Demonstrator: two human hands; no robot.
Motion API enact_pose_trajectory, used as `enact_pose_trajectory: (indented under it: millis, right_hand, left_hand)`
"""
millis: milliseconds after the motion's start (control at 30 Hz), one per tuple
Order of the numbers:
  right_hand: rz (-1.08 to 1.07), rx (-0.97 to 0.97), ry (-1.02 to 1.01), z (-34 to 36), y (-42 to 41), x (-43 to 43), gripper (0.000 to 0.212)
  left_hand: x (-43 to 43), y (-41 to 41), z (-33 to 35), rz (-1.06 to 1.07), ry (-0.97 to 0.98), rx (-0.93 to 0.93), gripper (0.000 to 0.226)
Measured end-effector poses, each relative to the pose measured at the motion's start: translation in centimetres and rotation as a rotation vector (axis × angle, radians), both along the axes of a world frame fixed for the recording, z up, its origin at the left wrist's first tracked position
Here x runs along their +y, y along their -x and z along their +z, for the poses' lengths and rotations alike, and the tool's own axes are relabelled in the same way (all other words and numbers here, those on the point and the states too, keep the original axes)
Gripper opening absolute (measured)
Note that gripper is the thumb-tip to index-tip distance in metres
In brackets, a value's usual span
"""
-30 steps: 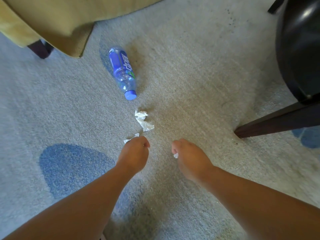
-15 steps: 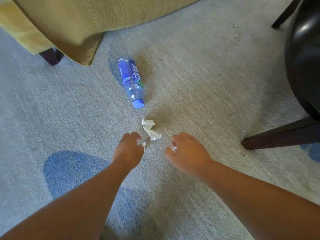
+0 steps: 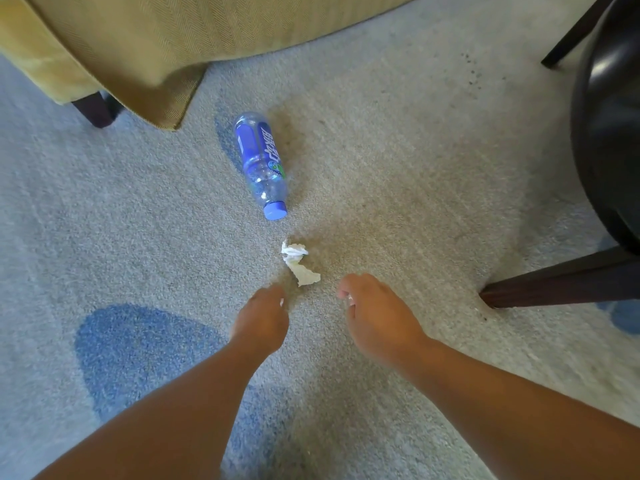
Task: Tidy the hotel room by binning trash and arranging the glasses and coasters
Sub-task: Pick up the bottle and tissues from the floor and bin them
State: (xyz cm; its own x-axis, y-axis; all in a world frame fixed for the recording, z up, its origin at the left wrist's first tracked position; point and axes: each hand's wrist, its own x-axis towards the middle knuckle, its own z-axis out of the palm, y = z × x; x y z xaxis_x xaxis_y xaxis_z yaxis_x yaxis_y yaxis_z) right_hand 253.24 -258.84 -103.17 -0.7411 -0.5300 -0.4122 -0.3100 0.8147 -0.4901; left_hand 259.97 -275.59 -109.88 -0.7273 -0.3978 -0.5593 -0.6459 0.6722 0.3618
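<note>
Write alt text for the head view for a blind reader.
Left hand and right hand, each pinching a white scrap, hover by a crumpled tissue on the carpet. A blue-capped bottle lies on its side beyond.

Blue-labelled bottle [image 3: 260, 161] w/ blue cap [image 3: 275, 209]; white tissue [image 3: 298, 263]; grey carpet [image 3: 398, 161], blue patches; mustard herringbone chair [image 3: 166, 32]

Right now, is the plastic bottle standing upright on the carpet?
No, the plastic bottle lies on its side on the carpet, its blue cap pointing toward the crumpled tissue.
</note>
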Motion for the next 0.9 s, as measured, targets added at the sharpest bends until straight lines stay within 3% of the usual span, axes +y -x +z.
enact_pose_trajectory:
  millis: [233,400,533,700,900]
  right_hand:
    - [-0.020,0.004,0.036,0.8,0.0,0.5,0.025]
    - [-0.027,0.020,0.030,1.4,0.2,0.5,0.025]
    - [-0.021,0.025,0.039,1.7,0.3,0.7,0.022]
    - [-0.027,0.017,0.050,1.8,0.4,1.0,0.020]
    - [-0.063,0.010,0.069,2.1,0.5,1.1,0.022]
  left_hand:
    - [-1.3,1.9,2.2,0.059,0.000,0.113,0.024]
    - [-1.6,3.2,3.4,0.023,0.012,0.207,0.013]
    - [-1.6,4.2,4.0,0.002,0.073,0.241,0.024]
    - [-1.2,4.8,4.2,0.047,0.027,0.255,0.003]
    - [-1.3,5.3,3.6,0.019,0.024,0.226,0.023]
